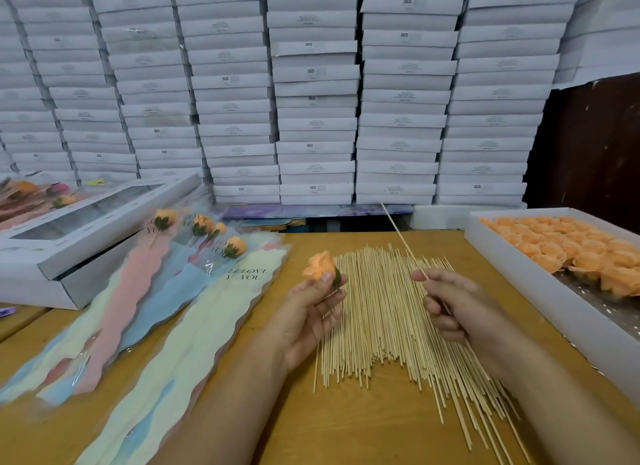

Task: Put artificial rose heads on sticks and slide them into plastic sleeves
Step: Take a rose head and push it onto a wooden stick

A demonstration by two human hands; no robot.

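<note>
Above the stick pile, left hand holds one rose head, right hand one stick.

Two hands are seen: the left hand with one orange rose head, the right hand with one stick. Four sleeved roses are counted near the pile of sticks, too many to count.
</note>
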